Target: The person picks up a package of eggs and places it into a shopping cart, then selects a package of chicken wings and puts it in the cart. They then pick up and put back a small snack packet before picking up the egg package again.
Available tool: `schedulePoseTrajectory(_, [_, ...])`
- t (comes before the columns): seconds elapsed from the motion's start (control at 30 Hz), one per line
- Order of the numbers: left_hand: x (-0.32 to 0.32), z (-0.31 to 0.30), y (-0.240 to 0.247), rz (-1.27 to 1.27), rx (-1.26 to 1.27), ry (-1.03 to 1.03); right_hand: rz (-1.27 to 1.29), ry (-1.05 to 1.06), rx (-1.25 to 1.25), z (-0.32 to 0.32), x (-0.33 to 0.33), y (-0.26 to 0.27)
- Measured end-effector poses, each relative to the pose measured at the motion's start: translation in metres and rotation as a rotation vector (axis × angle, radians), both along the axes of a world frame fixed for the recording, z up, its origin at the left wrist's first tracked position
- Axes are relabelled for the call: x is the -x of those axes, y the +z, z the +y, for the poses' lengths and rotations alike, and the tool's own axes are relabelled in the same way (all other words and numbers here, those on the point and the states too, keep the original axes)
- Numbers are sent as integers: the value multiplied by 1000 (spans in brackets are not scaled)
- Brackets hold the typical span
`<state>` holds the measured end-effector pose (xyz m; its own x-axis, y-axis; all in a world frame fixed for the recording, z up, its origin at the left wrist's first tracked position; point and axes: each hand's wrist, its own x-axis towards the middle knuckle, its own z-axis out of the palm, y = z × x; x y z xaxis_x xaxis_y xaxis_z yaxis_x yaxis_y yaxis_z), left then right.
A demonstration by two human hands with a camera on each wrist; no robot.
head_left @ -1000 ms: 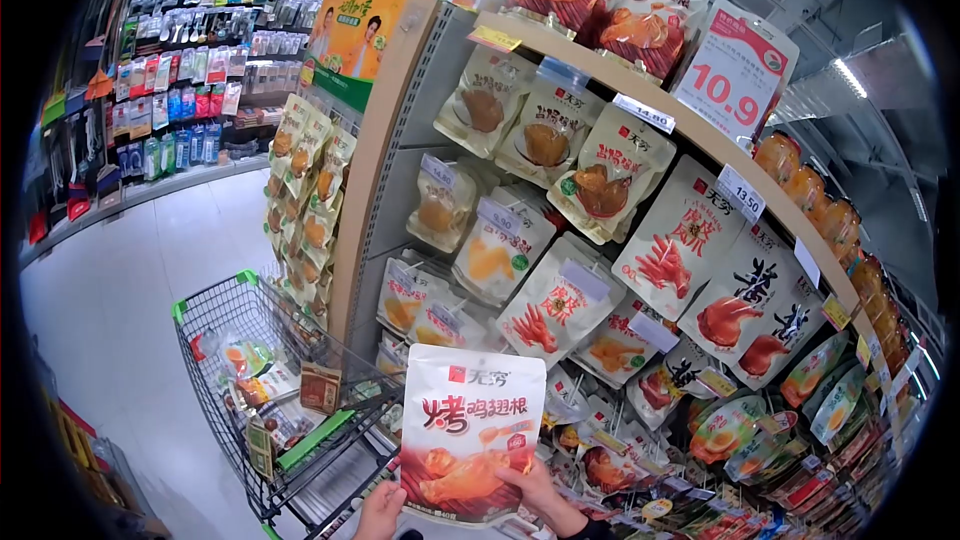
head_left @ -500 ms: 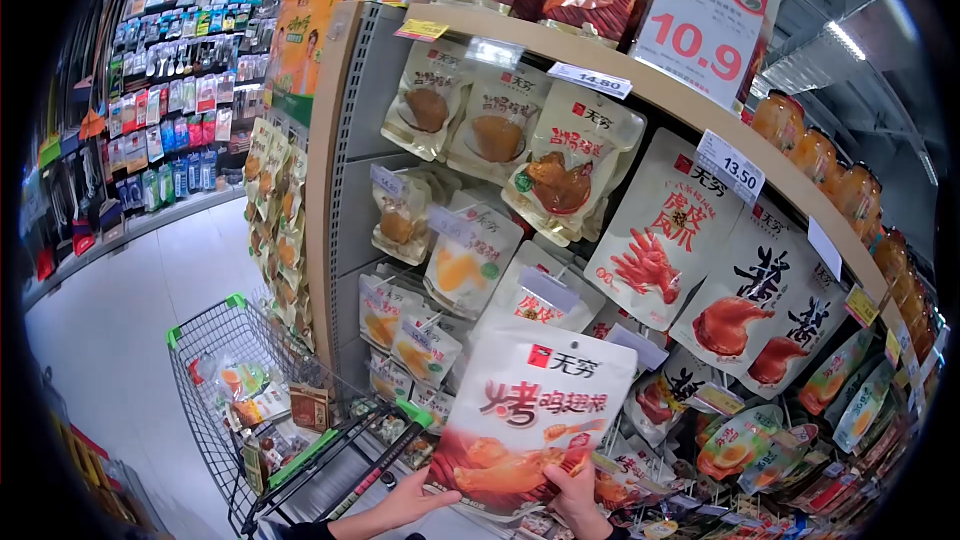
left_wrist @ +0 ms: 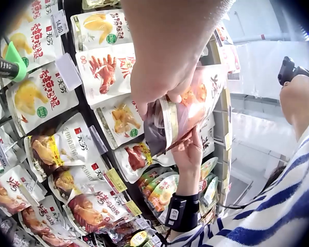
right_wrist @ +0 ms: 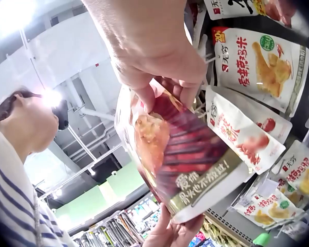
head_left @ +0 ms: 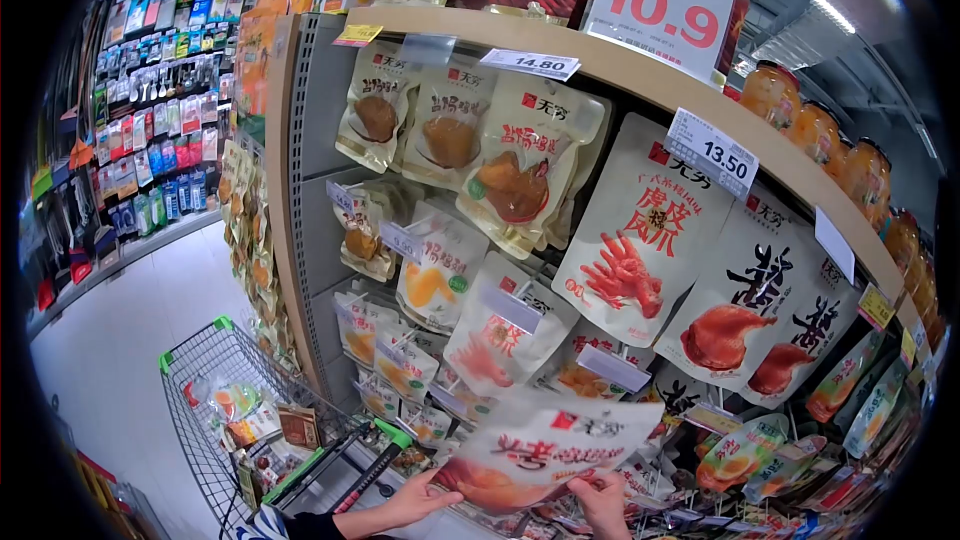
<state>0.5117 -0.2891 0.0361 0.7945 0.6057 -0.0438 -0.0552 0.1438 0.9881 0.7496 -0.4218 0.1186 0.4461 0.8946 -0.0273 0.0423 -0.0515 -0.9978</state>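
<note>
A white and red snack bag (head_left: 560,440) with pictured roast chicken is held tilted back in front of the person. Its lower left corner is gripped by the left hand (head_left: 425,502), thumb over the printed front. On the lower right edge, the right hand (head_left: 602,502) pinches the bag with its thumb on the front. In the left wrist view the bag's dark bottom fold (left_wrist: 159,126) shows beneath the left fingers. The right wrist view shows the dark red lower front (right_wrist: 188,149) of the bag between both hands.
A display rack (head_left: 300,240) of hanging snack bags fills the space ahead, with price tags (head_left: 712,152) along its curved shelf edge. To the left stands a shopping cart (head_left: 225,355) with packaged goods in it. Jars (head_left: 812,130) line the upper right shelf.
The bag has moved right and lower with both hands, and its top has tipped back from upright. The head view has shifted closer to the rack.
</note>
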Motion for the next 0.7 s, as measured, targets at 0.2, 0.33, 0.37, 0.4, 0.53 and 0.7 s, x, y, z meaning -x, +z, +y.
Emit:
schedulePoseTrajectory(0.2, [5,12,9,-45,-13,-4,20,31,-456,12,5,8])
schedulePoseTrajectory(0.33, [14,24,37,-28,-27,-27,-154,-78,-379,25,30,48])
schedulePoseTrajectory(0.37, [16,30,39,-5,-33,-38,-129,-125,-416,33,37,53])
schedulePoseTrajectory(0.4, [20,36,41,20,-36,-49,-159,-139,-392,38,40,58])
schedulePoseTrajectory(0.53, [34,50,45,-302,-32,-82,-300,-154,-464,57,54,85])
schedulePoseTrajectory(0.7, [65,79,46,-474,260,-160,-509,-226,-660,72,65,140])
